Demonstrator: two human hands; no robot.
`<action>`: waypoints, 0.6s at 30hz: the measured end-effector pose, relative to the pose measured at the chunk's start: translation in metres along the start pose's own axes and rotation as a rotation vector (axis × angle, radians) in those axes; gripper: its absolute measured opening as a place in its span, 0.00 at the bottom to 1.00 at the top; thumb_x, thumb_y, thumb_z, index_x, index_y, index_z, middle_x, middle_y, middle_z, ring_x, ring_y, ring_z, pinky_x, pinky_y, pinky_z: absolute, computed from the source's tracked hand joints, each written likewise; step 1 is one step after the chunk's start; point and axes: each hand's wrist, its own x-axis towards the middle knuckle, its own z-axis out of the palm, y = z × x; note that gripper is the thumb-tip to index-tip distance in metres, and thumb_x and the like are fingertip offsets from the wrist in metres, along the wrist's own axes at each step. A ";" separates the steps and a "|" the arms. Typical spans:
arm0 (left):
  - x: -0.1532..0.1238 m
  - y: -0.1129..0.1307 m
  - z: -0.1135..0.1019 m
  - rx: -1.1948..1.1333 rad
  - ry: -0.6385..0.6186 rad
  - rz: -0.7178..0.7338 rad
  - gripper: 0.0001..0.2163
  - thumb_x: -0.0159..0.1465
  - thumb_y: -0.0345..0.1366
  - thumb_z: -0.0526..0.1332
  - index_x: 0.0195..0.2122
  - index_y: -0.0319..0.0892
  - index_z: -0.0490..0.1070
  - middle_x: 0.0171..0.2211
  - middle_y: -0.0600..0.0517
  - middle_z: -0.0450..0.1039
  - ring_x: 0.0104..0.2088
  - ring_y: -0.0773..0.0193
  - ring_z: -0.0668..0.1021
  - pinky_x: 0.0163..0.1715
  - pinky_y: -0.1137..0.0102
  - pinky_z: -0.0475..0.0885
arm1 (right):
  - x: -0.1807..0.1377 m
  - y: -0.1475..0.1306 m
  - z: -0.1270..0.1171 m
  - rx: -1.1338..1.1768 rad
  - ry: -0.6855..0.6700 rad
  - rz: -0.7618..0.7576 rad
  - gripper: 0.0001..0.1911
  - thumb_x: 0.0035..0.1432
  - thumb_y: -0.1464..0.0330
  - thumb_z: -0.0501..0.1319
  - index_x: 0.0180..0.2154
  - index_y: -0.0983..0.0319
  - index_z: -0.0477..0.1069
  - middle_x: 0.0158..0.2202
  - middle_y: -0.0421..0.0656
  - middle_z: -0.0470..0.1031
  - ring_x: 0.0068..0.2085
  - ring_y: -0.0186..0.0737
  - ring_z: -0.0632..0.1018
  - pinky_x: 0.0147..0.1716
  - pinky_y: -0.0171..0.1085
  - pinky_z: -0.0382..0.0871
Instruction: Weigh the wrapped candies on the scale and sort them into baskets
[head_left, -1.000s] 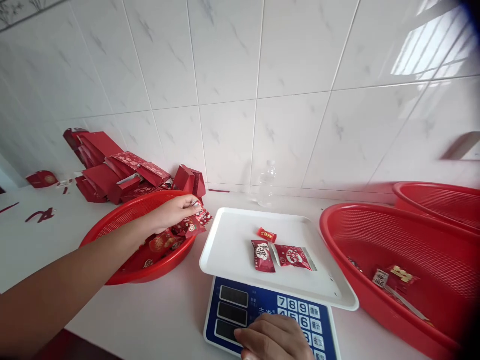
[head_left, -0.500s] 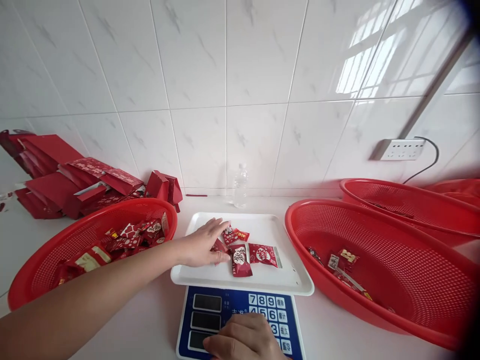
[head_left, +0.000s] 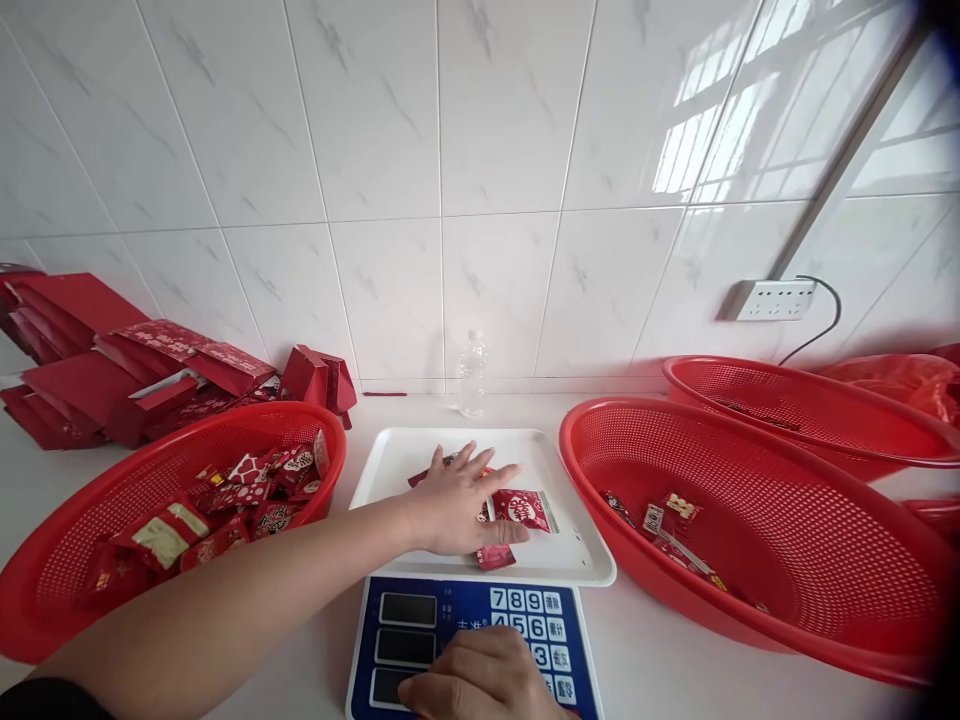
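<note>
My left hand (head_left: 457,505) is spread palm down over the white weighing tray (head_left: 585,560), fingers apart, covering part of the candy packets. A red candy packet (head_left: 523,509) lies flat to the right of its fingers. Another red packet (head_left: 496,556) shows below my thumb, and more packet edges peek out behind the fingers. At the bottom, my right hand (head_left: 487,680) rests closed over the blue scale panel (head_left: 450,595), hiding part of its keys. A bit of red shows at its lower edge; what the curled fingers hold is hidden.
A red basket (head_left: 67,530) of wrapped sweets stands left, with red paper boxes (head_left: 142,370) behind it. Right of the tray is a larger red basket (head_left: 795,520) with a few packets. A clear bottle (head_left: 472,375) stands near the wall, with a power strip (head_left: 772,300) further right.
My left hand has moved right over the packets and spread its fingers, now covering most of them. My right hand stays over the scale panel. The view has shifted slightly.
</note>
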 end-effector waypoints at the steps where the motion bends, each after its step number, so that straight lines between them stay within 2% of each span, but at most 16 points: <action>1: 0.003 0.004 0.002 0.019 -0.003 0.027 0.39 0.62 0.66 0.47 0.70 0.52 0.45 0.72 0.42 0.36 0.70 0.41 0.37 0.62 0.36 0.34 | 0.001 0.000 0.000 0.001 0.002 0.003 0.17 0.72 0.64 0.50 0.36 0.66 0.70 0.20 0.37 0.73 0.18 0.28 0.72 0.18 0.29 0.62; 4: 0.009 0.007 0.012 0.097 0.002 0.087 0.34 0.63 0.62 0.52 0.68 0.55 0.52 0.72 0.44 0.40 0.70 0.39 0.42 0.61 0.34 0.37 | 0.004 0.000 -0.002 0.001 0.007 0.019 0.17 0.72 0.63 0.50 0.35 0.65 0.70 0.20 0.37 0.73 0.19 0.27 0.72 0.18 0.28 0.62; 8: 0.011 0.002 0.020 0.137 0.086 0.069 0.32 0.68 0.56 0.49 0.68 0.44 0.53 0.70 0.39 0.47 0.70 0.44 0.48 0.65 0.42 0.42 | 0.006 -0.001 -0.005 -0.022 -0.005 0.011 0.16 0.72 0.64 0.50 0.35 0.65 0.69 0.20 0.36 0.73 0.18 0.26 0.71 0.17 0.27 0.61; 11: 0.010 -0.003 0.020 0.081 0.132 0.041 0.30 0.70 0.53 0.48 0.66 0.37 0.57 0.69 0.37 0.49 0.69 0.46 0.51 0.66 0.48 0.44 | 0.006 -0.003 -0.005 -0.031 -0.016 0.012 0.15 0.72 0.65 0.50 0.36 0.64 0.69 0.20 0.36 0.73 0.18 0.27 0.71 0.16 0.28 0.60; 14: 0.007 -0.012 0.012 -0.096 0.202 0.019 0.27 0.70 0.51 0.49 0.63 0.36 0.62 0.68 0.38 0.54 0.68 0.49 0.55 0.66 0.57 0.51 | 0.007 -0.003 -0.004 -0.017 -0.004 0.012 0.16 0.72 0.65 0.49 0.36 0.65 0.70 0.20 0.36 0.73 0.19 0.27 0.72 0.18 0.27 0.62; 18: -0.007 -0.038 -0.012 -0.318 0.416 -0.018 0.24 0.69 0.48 0.49 0.57 0.37 0.67 0.62 0.41 0.65 0.63 0.55 0.66 0.63 0.65 0.58 | 0.007 -0.003 -0.006 -0.009 -0.008 0.015 0.17 0.73 0.65 0.49 0.35 0.65 0.70 0.21 0.37 0.73 0.19 0.27 0.72 0.18 0.28 0.62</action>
